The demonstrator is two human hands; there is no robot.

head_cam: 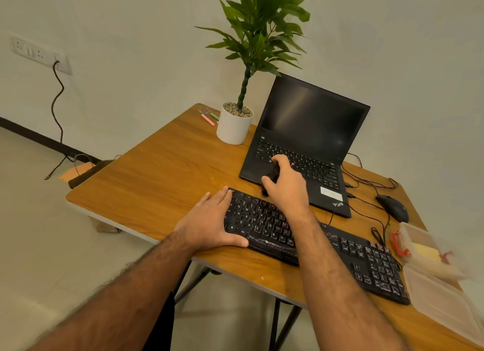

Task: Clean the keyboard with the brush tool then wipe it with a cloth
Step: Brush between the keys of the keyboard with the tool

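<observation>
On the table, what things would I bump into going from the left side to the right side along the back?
Pink and green markers → white plant pot → black laptop → black mouse.

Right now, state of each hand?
Left hand: open, fingers straight, resting on the left end of the keyboard.
Right hand: gripping a dark brush tool over the keyboard's top edge.
</observation>
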